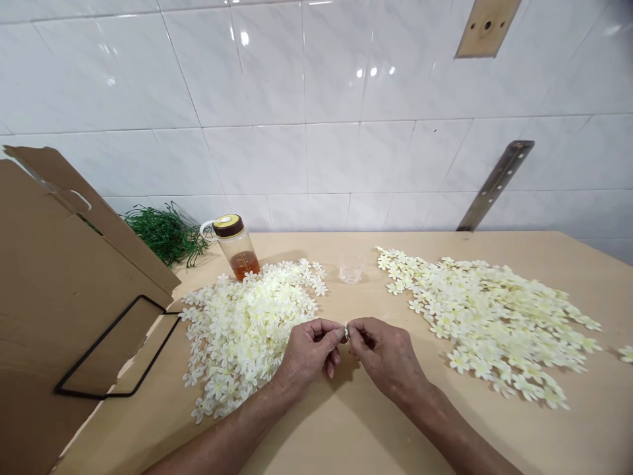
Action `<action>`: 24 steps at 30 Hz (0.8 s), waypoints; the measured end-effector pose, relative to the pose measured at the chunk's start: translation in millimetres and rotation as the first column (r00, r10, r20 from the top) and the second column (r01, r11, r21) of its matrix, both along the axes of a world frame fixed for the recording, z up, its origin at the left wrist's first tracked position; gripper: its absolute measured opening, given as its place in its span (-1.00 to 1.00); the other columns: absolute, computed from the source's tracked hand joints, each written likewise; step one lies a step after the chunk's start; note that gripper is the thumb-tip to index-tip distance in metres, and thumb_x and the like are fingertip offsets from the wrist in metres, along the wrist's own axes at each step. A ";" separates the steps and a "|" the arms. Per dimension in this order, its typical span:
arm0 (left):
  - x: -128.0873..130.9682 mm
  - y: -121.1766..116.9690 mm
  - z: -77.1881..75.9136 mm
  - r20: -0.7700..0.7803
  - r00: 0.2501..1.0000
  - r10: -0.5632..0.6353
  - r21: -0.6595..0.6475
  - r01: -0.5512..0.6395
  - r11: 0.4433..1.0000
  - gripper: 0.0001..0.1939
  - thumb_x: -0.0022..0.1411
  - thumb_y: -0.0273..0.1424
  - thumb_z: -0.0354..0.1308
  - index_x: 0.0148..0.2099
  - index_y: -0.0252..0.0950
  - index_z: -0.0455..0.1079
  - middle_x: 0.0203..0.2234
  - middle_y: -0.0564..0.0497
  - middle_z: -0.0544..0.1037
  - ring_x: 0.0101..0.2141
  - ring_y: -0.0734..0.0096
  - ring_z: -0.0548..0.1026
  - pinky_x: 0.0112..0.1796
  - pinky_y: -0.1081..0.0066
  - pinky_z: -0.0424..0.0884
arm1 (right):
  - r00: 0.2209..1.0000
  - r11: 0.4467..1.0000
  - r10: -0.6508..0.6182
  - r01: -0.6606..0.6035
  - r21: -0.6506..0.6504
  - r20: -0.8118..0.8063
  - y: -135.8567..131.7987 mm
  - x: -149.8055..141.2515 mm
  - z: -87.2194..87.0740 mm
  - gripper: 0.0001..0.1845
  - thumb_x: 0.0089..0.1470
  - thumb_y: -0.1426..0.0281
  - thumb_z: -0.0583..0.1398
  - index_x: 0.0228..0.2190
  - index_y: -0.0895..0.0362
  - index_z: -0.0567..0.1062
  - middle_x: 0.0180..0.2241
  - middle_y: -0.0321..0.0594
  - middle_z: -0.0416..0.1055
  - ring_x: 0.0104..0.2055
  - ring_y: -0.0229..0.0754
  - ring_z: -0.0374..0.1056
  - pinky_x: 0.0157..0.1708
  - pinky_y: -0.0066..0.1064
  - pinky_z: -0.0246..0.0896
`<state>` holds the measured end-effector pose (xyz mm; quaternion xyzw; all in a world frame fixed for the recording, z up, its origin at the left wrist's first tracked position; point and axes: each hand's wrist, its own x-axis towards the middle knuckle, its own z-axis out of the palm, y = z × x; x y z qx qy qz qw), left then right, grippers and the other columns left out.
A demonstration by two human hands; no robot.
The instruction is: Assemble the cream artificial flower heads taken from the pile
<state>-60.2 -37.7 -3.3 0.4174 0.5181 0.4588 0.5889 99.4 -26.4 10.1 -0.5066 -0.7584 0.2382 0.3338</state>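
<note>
My left hand (pixel 314 346) and my right hand (pixel 383 349) meet over the middle of the table, fingertips almost touching. Between them they pinch a small white piece (pixel 346 332), which looks like part of an artificial flower; the fingers hide most of it. Beside my left hand lies a heaped pile of loose white artificial flowers (pixel 252 323). To the right, past my right hand, pale yellow-white flowers (pixel 494 316) are spread in a flatter layer, apart from my fingers. A small clear cup (pixel 351 270) stands just beyond my hands.
A bottle (pixel 238 247) of amber liquid stands behind the left pile. Green artificial stems (pixel 168 234) lie at the back left. A cardboard box (pixel 64 284) and a black wire frame (pixel 119 394) take up the left side. A tiled wall (pixel 326 158) closes off the back.
</note>
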 end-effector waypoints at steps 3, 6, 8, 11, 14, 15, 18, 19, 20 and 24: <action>0.5 -0.3 0.6 -0.001 1.000 -0.007 0.008 0.007 1.000 -0.64 0.06 -0.15 0.27 -0.34 -0.41 0.47 -0.75 0.09 0.41 -0.79 0.63 0.25 -0.74 0.59 0.21 | 0.998 0.994 -0.025 0.019 -0.107 -0.057 0.2 -0.6 -0.9 -0.76 0.14 0.35 0.09 -0.44 0.07 0.54 -0.55 -0.27 0.48 -0.51 -0.20 0.37 -0.48 -0.43 0.20; 1.6 -1.2 -0.2 -0.005 1.000 -0.006 0.026 0.006 1.000 -0.63 0.07 -0.14 0.26 -0.33 -0.40 0.46 -0.74 0.09 0.41 -0.80 0.63 0.25 -0.75 0.59 0.21 | 0.989 0.978 -0.036 0.006 -0.208 -0.141 1.1 -0.7 -4.3 -0.75 0.15 0.30 0.09 -0.41 0.07 0.54 -0.58 -0.28 0.46 -0.53 -0.19 0.37 -0.50 -0.43 0.24; 2.2 -1.4 -1.8 -0.011 1.000 0.000 0.035 0.000 0.999 -0.62 0.07 -0.13 0.26 -0.32 -0.40 0.45 -0.74 0.09 0.41 -0.79 0.62 0.25 -0.75 0.58 0.22 | 0.980 0.965 -0.049 -0.003 -0.263 -0.191 1.7 -0.7 -6.7 -0.74 0.15 0.27 0.09 -0.41 0.08 0.54 -0.59 -0.27 0.47 -0.53 -0.19 0.39 -0.49 -0.42 0.27; 2.3 -0.6 -4.5 -0.015 1.000 -0.006 0.051 0.007 0.999 -0.61 0.08 -0.12 0.25 -0.32 -0.41 0.45 -0.74 0.10 0.40 -0.79 0.60 0.25 -0.75 0.57 0.25 | 0.971 0.952 -0.054 -0.021 -0.307 -0.235 2.6 -1.0 -8.5 -0.74 0.17 0.25 0.09 -0.41 0.08 0.52 -0.58 -0.28 0.48 -0.52 -0.19 0.41 -0.46 -0.42 0.31; 1.1 0.0 -5.7 -0.020 1.000 -0.022 0.077 0.024 0.997 -0.60 0.09 -0.11 0.24 -0.32 -0.41 0.45 -0.74 0.10 0.39 -0.78 0.60 0.26 -0.75 0.57 0.25 | 0.976 0.965 -0.054 -0.004 -0.264 -0.213 2.4 -1.5 -8.0 -0.73 0.18 0.24 0.10 -0.42 0.09 0.51 -0.57 -0.26 0.48 -0.51 -0.19 0.42 -0.45 -0.42 0.32; 0.5 0.0 -5.7 -0.026 0.999 -0.025 0.082 0.027 0.996 -0.60 0.09 -0.11 0.24 -0.32 -0.41 0.45 -0.74 0.10 0.39 -0.78 0.60 0.26 -0.75 0.57 0.25 | 0.981 0.975 -0.053 0.009 -0.224 -0.189 2.1 -1.6 -7.7 -0.73 0.18 0.23 0.10 -0.41 0.09 0.52 -0.56 -0.25 0.49 -0.50 -0.18 0.42 -0.45 -0.42 0.31; -0.9 -0.9 -5.4 -0.044 0.999 -0.021 0.079 0.024 0.997 -0.61 0.11 -0.11 0.24 -0.33 -0.41 0.45 -0.74 0.10 0.39 -0.79 0.61 0.26 -0.75 0.58 0.23 | 0.991 0.996 -0.035 0.024 -0.091 -0.130 0.8 -1.4 -7.5 -0.74 0.17 0.24 0.12 -0.38 0.09 0.55 -0.50 -0.21 0.51 -0.46 -0.16 0.42 -0.43 -0.40 0.32; -1.2 -1.1 -5.3 -0.046 0.999 -0.020 0.076 0.024 0.997 -0.61 0.11 -0.11 0.23 -0.34 -0.40 0.45 -0.74 0.10 0.39 -0.79 0.61 0.27 -0.75 0.58 0.23 | 0.992 0.998 -0.024 0.016 -0.065 -0.127 0.4 -1.2 -7.8 -0.74 0.18 0.23 0.12 -0.36 0.09 0.55 -0.48 -0.20 0.51 -0.44 -0.16 0.43 -0.42 -0.40 0.33; -1.4 -1.3 -5.2 -0.044 0.999 -0.020 0.075 0.023 0.997 -0.61 0.12 -0.10 0.23 -0.34 -0.40 0.44 -0.74 0.10 0.39 -0.79 0.61 0.27 -0.75 0.58 0.22 | 0.991 0.998 -0.011 0.004 -0.055 -0.134 0.3 -1.0 -8.4 -0.73 0.18 0.23 0.11 -0.34 0.09 0.55 -0.48 -0.20 0.52 -0.44 -0.16 0.43 -0.42 -0.40 0.34; -0.8 -0.7 -4.7 -0.050 0.999 -0.015 0.076 0.019 0.997 -0.63 0.13 -0.13 0.21 -0.35 -0.40 0.44 -0.74 0.11 0.39 -0.79 0.60 0.28 -0.74 0.58 0.24 | 0.976 0.987 0.004 -0.039 -0.155 -0.219 1.7 0.0 -11.7 -0.71 0.20 0.20 0.11 -0.30 0.10 0.55 -0.54 -0.24 0.50 -0.48 -0.19 0.44 -0.42 -0.41 0.38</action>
